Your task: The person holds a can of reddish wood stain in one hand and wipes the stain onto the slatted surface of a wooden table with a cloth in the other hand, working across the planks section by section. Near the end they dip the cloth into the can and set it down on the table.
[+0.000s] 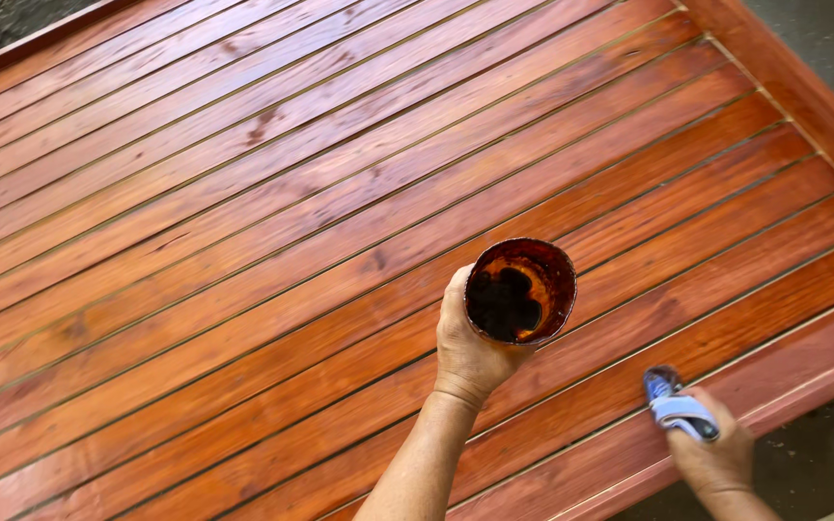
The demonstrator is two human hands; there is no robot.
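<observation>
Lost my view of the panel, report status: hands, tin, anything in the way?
Left hand grips stain tin over the slatted wood panel. Right hand presses blue-handled brush to the slats. Nothing blocking.

Two bare forearms enter from the near edge, no sleeves, watch or rings visible; the left hand [465, 352] and right hand [716, 463] are both ungloved.

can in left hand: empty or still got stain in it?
Not empty: the open can in the left hand shows dark liquid pooled at the bottom, well below the rim.
</observation>
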